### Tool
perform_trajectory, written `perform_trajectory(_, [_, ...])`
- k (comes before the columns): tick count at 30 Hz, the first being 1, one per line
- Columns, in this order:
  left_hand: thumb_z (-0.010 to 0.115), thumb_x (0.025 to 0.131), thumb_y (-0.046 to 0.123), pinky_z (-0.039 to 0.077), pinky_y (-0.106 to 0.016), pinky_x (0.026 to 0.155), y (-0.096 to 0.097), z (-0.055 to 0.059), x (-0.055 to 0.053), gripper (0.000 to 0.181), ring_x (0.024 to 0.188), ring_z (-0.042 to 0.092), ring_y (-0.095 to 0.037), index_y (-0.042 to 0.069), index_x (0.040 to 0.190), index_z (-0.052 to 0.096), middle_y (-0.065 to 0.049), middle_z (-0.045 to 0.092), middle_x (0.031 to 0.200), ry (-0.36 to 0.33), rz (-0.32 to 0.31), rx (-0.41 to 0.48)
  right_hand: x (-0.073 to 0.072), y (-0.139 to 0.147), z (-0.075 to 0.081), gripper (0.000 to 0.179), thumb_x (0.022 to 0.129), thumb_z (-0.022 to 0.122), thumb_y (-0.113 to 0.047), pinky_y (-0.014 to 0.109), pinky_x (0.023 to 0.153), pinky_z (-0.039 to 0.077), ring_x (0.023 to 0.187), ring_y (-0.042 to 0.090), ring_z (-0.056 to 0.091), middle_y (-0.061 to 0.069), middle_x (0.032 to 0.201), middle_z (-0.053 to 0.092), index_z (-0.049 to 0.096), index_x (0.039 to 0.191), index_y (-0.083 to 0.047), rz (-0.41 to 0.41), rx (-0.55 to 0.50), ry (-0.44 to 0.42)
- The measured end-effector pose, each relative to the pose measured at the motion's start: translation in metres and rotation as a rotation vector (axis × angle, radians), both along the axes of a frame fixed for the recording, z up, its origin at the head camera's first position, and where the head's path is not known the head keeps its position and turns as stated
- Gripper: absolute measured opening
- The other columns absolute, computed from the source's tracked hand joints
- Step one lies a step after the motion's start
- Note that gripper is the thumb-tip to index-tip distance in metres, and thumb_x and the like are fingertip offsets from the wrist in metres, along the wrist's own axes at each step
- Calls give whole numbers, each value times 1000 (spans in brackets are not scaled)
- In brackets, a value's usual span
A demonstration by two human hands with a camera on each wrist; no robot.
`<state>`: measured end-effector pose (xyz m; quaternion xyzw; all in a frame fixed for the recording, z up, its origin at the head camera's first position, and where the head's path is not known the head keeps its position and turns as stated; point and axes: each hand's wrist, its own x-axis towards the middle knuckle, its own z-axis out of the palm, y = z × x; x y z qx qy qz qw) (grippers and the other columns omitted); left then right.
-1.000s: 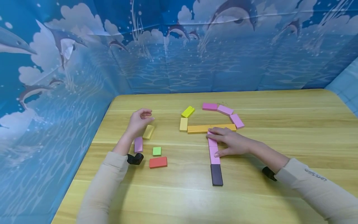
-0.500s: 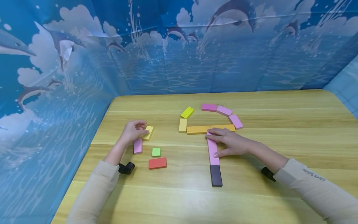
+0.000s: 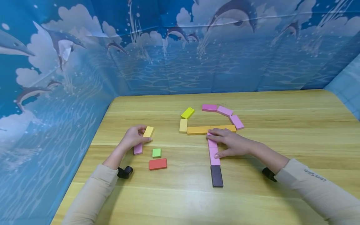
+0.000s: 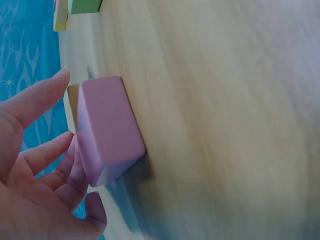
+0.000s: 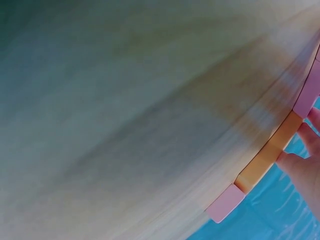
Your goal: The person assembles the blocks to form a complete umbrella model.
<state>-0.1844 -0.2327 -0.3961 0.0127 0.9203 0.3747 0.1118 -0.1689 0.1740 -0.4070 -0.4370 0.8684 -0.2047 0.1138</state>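
Observation:
In the head view, my left hand point(image 3: 132, 138) pinches a pale yellow block point(image 3: 148, 131) between thumb and fingers. A lilac block point(image 3: 138, 149) lies partly hidden under this hand and looms large in the left wrist view, in front of the yellow one. My right hand point(image 3: 231, 142) rests with spread, relaxed fingers over a column of two pink blocks point(image 3: 214, 157). Its fingertips reach the long orange bar point(image 3: 197, 130) across the column's top. A black block point(image 3: 217, 176) continues the column at the near end.
Beyond the bar, pink blocks point(image 3: 224, 111) curve on the right; a cream block point(image 3: 183, 126) and a bright yellow block point(image 3: 187, 112) stand on the left. A green block point(image 3: 156, 152) and a red block point(image 3: 158, 164) lie by my left arm. A blue dolphin curtain point(image 3: 180, 68) surrounds the table.
My left hand has come down and back toward me from above the pale yellow block, and its thumb and fingers have closed around it. My right hand stays in place.

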Motion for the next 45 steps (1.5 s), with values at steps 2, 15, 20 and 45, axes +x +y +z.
perform_trajectory(2, [77, 75, 15, 46, -30, 74, 0, 0, 0, 67, 95, 53, -28, -7, 131, 47, -20, 54, 113, 0, -3, -12, 0, 0, 0, 77, 81, 67, -45, 54, 104, 25, 134, 38, 26, 20, 147, 31, 40, 141, -4, -2, 4, -3])
perform_trajectory(15, [78, 74, 20, 42, -29, 70, 1, 5, -2, 54, 85, 56, -23, -3, 119, 58, -15, 61, 103, 5, 38, -161, 1, -4, 3, 77, 81, 69, -43, 55, 104, 24, 134, 38, 26, 19, 147, 31, 40, 141, -4, -11, 3, -3])
perform_trajectory(20, [77, 74, 15, 45, -27, 69, 4, 4, -5, 51, 85, 57, -23, -5, 117, 58, -16, 62, 103, 29, 30, -132, 4, -3, 3, 77, 80, 70, -42, 54, 103, 25, 134, 39, 26, 20, 146, 32, 41, 140, -4, -18, 2, -1])
perform_trajectory(45, [78, 72, 15, 46, -30, 69, 65, 27, -33, 46, 89, 57, -24, 3, 115, 65, -12, 64, 104, 138, -78, 15, 9, -4, 3, 77, 81, 69, -42, 54, 103, 26, 134, 39, 26, 20, 146, 31, 40, 141, -3, -10, 10, -1])
